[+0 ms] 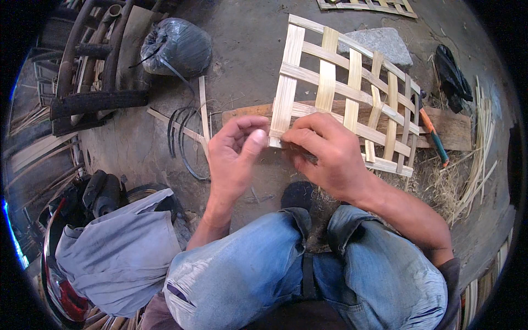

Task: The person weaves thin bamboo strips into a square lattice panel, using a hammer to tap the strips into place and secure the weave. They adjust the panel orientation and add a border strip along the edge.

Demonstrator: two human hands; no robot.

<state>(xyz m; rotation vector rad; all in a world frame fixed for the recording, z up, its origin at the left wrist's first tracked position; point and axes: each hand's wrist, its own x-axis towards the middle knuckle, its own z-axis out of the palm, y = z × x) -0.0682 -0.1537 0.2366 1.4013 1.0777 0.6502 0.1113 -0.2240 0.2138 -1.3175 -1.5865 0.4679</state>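
Note:
A woven lattice panel [324,58] of pale, flat bamboo-like strips slants up in front of me. Its lower left corner lies between my hands. My right hand [330,151] pinches the strip ends at that corner, thumb and fingers closed on the lower edge. Just left of it, my left hand [234,154] has its fingers curled and its thumb bent in against the same corner. The left fingertips are partly hidden behind the thumb and the panel's edge.
Behind the panel lie a wooden plank [451,129] and a grey stone block [385,47]. An orange-handled tool [434,137] rests at the right near loose strips [481,140] and shavings. At left are a plastic-wrapped bundle [179,47], black coiled strapping [181,137] and a grey cloth [118,247].

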